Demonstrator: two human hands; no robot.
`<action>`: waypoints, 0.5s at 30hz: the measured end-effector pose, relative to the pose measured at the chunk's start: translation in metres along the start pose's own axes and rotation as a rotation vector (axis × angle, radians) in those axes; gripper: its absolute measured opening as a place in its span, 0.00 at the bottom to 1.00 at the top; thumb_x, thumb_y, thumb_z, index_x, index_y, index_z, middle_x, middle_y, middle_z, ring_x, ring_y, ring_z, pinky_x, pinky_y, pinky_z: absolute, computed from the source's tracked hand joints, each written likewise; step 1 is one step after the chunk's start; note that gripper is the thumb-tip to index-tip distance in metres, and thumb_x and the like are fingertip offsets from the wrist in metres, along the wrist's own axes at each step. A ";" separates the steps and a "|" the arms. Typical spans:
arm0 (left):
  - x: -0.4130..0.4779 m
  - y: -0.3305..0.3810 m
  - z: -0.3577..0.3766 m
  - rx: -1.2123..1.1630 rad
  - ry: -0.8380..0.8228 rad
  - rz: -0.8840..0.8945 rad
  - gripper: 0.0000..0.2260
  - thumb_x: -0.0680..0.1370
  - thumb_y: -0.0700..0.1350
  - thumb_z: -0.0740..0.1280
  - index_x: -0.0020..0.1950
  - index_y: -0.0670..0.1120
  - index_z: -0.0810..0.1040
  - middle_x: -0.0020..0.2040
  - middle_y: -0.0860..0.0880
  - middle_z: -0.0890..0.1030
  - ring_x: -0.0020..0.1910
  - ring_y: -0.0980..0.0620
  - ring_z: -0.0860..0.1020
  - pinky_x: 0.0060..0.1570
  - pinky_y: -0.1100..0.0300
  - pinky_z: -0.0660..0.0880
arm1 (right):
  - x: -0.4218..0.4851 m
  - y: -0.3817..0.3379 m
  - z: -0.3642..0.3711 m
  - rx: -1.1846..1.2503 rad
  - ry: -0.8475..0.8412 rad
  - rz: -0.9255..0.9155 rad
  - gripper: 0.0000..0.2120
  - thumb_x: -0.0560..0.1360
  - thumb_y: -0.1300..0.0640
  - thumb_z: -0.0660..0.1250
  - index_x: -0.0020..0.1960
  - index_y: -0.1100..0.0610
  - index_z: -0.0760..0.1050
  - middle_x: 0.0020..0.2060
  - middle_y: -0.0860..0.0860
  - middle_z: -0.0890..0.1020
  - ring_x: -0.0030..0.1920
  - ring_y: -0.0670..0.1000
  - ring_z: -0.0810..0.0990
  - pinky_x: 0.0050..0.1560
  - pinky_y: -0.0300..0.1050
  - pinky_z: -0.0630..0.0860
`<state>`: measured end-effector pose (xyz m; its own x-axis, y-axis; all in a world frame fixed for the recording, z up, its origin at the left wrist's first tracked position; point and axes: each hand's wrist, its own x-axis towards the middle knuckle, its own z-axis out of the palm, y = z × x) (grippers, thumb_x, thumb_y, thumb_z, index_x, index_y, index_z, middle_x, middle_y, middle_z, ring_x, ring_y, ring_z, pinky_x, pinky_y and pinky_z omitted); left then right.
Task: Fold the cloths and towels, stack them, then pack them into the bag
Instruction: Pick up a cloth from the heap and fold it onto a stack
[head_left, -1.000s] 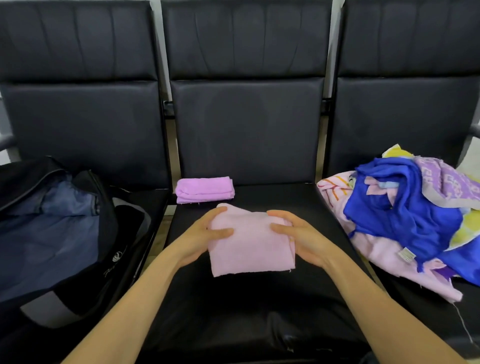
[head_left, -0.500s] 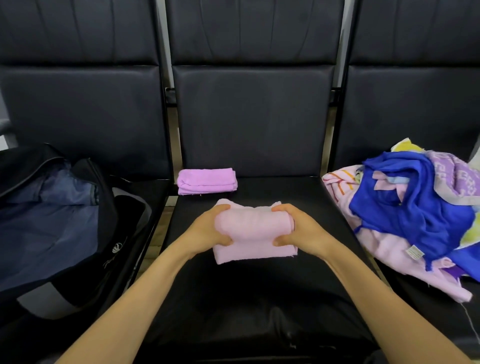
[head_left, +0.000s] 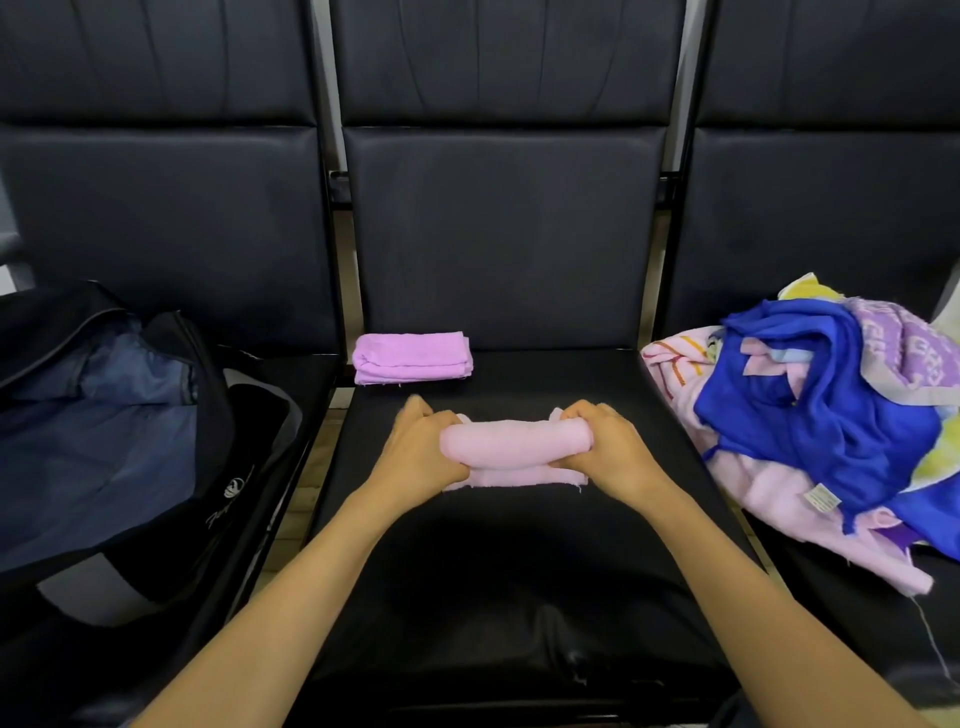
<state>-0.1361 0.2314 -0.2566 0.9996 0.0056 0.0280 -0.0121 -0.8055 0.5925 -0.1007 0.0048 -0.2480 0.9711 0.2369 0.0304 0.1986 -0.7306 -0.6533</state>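
The pale pink cloth (head_left: 514, 441) lies half-folded on the middle seat (head_left: 493, 597), long axis running left to right, its upper layer bulging over a flat lower edge. The left hand (head_left: 415, 457) curls round its left end and the right hand (head_left: 608, 452) round its right end, each grip closed on the fabric. Left of the cloth gapes the black bag (head_left: 104, 441), its pale script logo (head_left: 231, 493) too small to read. Right of the cloth, a white care label (head_left: 822, 502) shows on the unfolded pile (head_left: 810, 415) (print illegible). Beyond the cloth, slightly left, sits the folded lilac towel (head_left: 413, 357), nearer the left hand, so stacking probably means carrying forward-left.
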 end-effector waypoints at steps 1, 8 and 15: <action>-0.001 -0.002 -0.002 -0.022 0.015 0.019 0.12 0.67 0.43 0.74 0.48 0.50 0.76 0.61 0.50 0.66 0.64 0.50 0.64 0.59 0.57 0.69 | 0.001 0.002 0.000 0.025 0.010 -0.011 0.17 0.69 0.55 0.75 0.55 0.53 0.75 0.58 0.49 0.69 0.55 0.47 0.71 0.52 0.40 0.72; 0.000 -0.012 -0.007 -0.644 -0.082 -0.124 0.18 0.75 0.44 0.69 0.64 0.50 0.73 0.57 0.51 0.79 0.56 0.52 0.78 0.54 0.55 0.77 | 0.004 0.023 -0.002 0.749 -0.195 0.151 0.21 0.69 0.63 0.73 0.59 0.54 0.74 0.55 0.53 0.80 0.57 0.55 0.78 0.57 0.56 0.78; 0.023 -0.021 0.004 -1.055 -0.276 -0.452 0.15 0.78 0.47 0.67 0.62 0.43 0.74 0.57 0.43 0.80 0.56 0.46 0.79 0.52 0.49 0.80 | 0.029 0.027 0.027 0.920 -0.238 0.375 0.16 0.77 0.51 0.67 0.62 0.54 0.75 0.55 0.53 0.83 0.56 0.53 0.81 0.56 0.50 0.78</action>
<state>-0.1126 0.2464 -0.2714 0.8889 -0.0674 -0.4532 0.4582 0.1256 0.8799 -0.0709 0.0089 -0.2855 0.8784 0.2887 -0.3809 -0.3888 -0.0320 -0.9208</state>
